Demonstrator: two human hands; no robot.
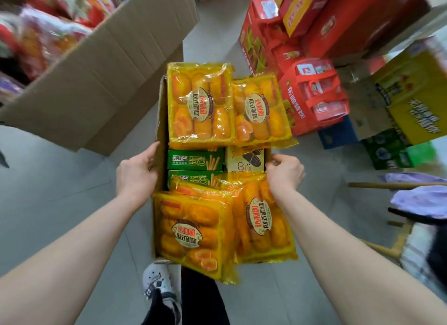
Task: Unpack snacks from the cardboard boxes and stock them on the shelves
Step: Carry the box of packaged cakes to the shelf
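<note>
A narrow cardboard box (160, 121) hangs in front of me above the floor, carried between both hands. My left hand (137, 173) grips its left wall, thumb over the rim. My right hand (285, 172) grips the right wall, fingers curled over the edge. Several yellow packs of cakes lie on top: two at the far end (200, 104) and two at the near end (193, 232). Between them show two green egg-roll boxes (195, 159) and a pale box with a corn picture (244, 159).
A big cardboard box (101, 82) with its flap up stands at the left, snack bags behind it. Red gift boxes (312, 92) and yellow and green cartons (416, 99) are stacked at the right. A wooden chair (391, 186) with purple cloth is near right. Grey tile floor lies below.
</note>
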